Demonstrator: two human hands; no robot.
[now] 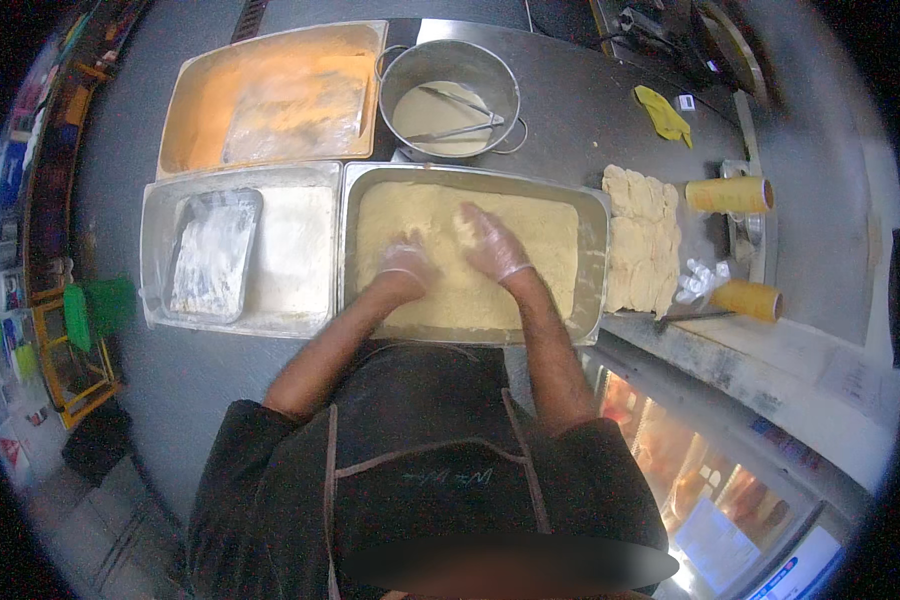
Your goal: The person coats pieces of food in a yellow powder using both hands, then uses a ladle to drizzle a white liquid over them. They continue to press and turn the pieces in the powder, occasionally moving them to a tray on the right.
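Observation:
Both my hands, in clear plastic gloves, are inside a deep metal pan (604,247) spread with pale yellow crumbs (450,300). My left hand (407,259) points into the crumbs left of the middle, and its fingertips are blurred and partly covered. Slightly farther right, my right hand (493,241) is turned on its side, with crumbs against its palm and fingers. Whether either hand grips a piece under the crumbs cannot be made out. Just right of the pan lies a stack of flat, pale crumbed pieces (641,240).
Left stands a pan of white powder (296,247) holding a smaller tray (214,255). Behind are an orange-crumb pan (202,112) and a steel pot (450,60) with pale batter and tongs (457,131). Two yellow rolls (727,195) and a yellow cloth (664,116) lie right.

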